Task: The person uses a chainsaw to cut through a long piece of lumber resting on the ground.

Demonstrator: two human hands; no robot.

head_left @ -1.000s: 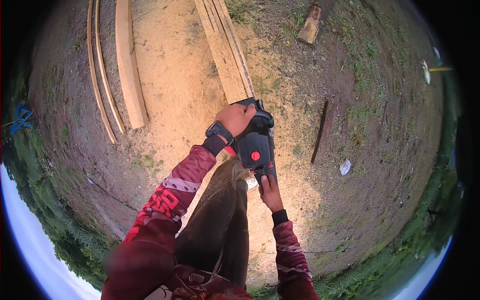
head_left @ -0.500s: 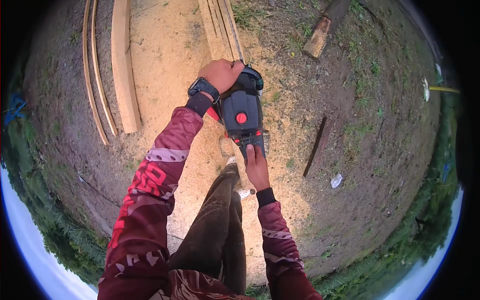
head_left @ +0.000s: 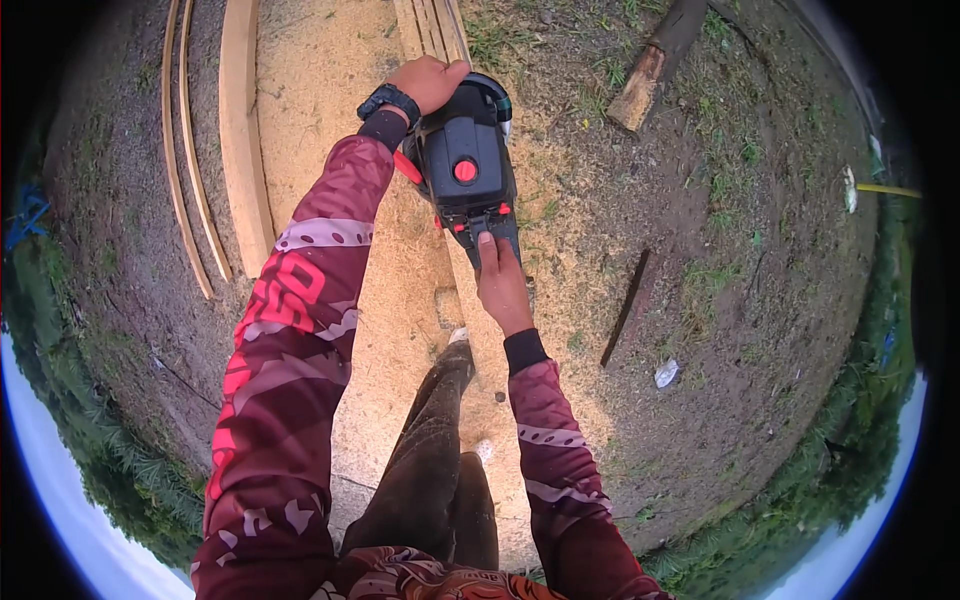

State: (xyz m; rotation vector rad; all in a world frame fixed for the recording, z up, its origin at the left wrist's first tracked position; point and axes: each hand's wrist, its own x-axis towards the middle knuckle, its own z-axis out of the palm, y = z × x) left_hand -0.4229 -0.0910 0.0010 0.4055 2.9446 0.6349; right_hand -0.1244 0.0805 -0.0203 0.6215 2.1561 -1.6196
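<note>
A black chainsaw (head_left: pixel 482 188) with red parts is held out ahead of my legs. My left hand (head_left: pixel 428 84) is closed round its front handle at the far left side, a dark watch on the wrist. My right hand (head_left: pixel 503 289) grips the rear handle, thumb lying along the top. Just beyond the saw, a length of sawn timber (head_left: pixel 428 32) with long lengthwise cuts runs away from me. The saw's guide bar is hard to make out now, and most of my fingers are hidden under the handles.
Left of the saw lie a thick squared beam (head_left: pixel 240 130) and two thin wood strips (head_left: pixel 188 160). A log (head_left: pixel 655 70) rests at the far right. A dark narrow strip (head_left: pixel 626 308) and a crumpled pale scrap (head_left: pixel 666 374) lie to the right. Sawdust (head_left: pixel 330 110) covers the middle ground.
Both hands and the chainsaw have moved farther ahead and slightly left along the timber. My legs have shifted; more timber shows beneath and behind the saw.
</note>
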